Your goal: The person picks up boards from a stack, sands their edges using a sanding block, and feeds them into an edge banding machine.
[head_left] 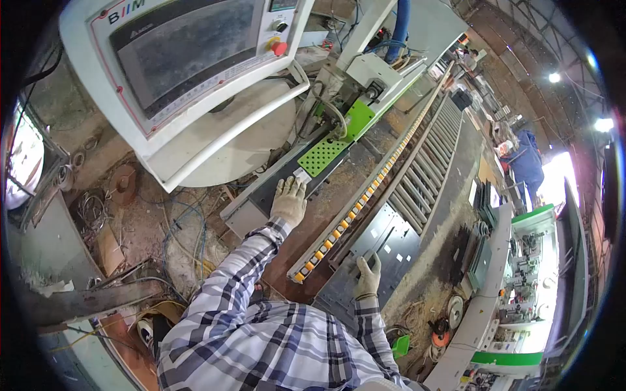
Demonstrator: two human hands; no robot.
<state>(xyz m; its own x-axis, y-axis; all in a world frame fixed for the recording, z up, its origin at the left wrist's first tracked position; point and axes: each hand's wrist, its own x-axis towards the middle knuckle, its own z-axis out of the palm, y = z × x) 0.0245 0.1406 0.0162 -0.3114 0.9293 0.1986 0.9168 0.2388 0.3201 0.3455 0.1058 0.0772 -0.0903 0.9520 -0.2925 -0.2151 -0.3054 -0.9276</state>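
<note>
The screen (189,51) seems lettered "B//M". The left hand (288,202) lies flat, fingers extended, on the dark bed (263,195); the right hand (368,277) — half-curled, grip unclear — is at the board (398,246), beside the rollers (427,166).

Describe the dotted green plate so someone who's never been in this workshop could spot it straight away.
Start at the big white control console, then look right to the long machine bed beside it. The green plate is on that bed, just beyond the fingers of the left hand. Rows of dark dots cover it, unlike the green part behind it.
</note>
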